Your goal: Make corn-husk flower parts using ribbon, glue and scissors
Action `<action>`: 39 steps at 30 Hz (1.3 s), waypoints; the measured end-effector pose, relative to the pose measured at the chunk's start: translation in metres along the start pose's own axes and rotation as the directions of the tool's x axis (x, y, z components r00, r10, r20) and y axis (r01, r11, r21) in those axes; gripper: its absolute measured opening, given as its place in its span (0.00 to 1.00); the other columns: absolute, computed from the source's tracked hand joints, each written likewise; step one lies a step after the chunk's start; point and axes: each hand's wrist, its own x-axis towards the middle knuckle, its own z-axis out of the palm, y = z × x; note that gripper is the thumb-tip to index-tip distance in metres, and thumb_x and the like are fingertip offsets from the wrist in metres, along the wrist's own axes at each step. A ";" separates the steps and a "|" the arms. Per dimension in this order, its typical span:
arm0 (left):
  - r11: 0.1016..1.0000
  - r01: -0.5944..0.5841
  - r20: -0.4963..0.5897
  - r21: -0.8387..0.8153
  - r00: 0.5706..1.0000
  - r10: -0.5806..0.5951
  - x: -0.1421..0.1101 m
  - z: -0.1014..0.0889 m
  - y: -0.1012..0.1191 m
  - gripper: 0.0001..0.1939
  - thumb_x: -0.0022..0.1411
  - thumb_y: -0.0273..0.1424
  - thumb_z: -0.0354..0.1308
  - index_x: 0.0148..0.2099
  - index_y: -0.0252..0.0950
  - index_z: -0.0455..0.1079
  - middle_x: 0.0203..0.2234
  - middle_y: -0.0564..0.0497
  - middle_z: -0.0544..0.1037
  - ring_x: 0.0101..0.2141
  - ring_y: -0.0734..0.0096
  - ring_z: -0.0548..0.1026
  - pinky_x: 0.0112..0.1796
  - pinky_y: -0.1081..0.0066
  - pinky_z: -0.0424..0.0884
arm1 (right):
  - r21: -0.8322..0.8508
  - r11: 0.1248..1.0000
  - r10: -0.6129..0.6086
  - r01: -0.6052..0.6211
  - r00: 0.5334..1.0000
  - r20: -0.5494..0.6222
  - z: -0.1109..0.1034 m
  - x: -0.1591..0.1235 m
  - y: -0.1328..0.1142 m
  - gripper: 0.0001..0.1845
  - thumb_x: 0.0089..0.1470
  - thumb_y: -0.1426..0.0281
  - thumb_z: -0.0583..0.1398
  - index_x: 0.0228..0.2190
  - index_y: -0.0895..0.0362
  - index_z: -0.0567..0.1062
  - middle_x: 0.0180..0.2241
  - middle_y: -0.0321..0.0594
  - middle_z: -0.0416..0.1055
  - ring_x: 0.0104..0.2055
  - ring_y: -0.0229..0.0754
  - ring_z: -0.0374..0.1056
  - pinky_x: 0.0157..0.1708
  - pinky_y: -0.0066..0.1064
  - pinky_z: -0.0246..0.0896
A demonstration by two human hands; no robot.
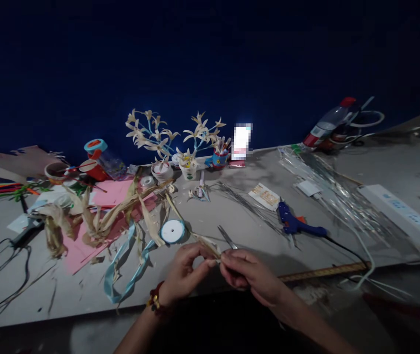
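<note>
Our left hand and right hand, close together, pinch a pale strip; beyond lie a white spool, left, and a blue glue gun, right.

A deep navy wall rises in near darkness beyond your hands, plain from one side to the other. Your gray desk stretches to the left and right of them, its far edge along the wall. The light is dim, with soft shadows on the desktop; a glowing white panel, pixelated, is the brightest spot ahead of your hands. Below the desk's near edge, to their right, lies murky gloom.
</note>
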 end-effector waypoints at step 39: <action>0.993 -0.054 0.054 -0.101 0.997 0.059 0.006 0.000 -0.006 0.18 0.70 0.41 0.54 0.31 0.36 0.72 0.22 0.49 0.76 0.29 0.67 0.74 0.38 0.66 0.71 | -0.106 0.994 -0.024 0.028 0.999 0.045 0.000 0.003 0.005 0.34 0.56 0.40 0.57 0.19 0.58 0.70 0.18 0.32 0.60 0.19 0.32 0.50 0.20 0.25 0.42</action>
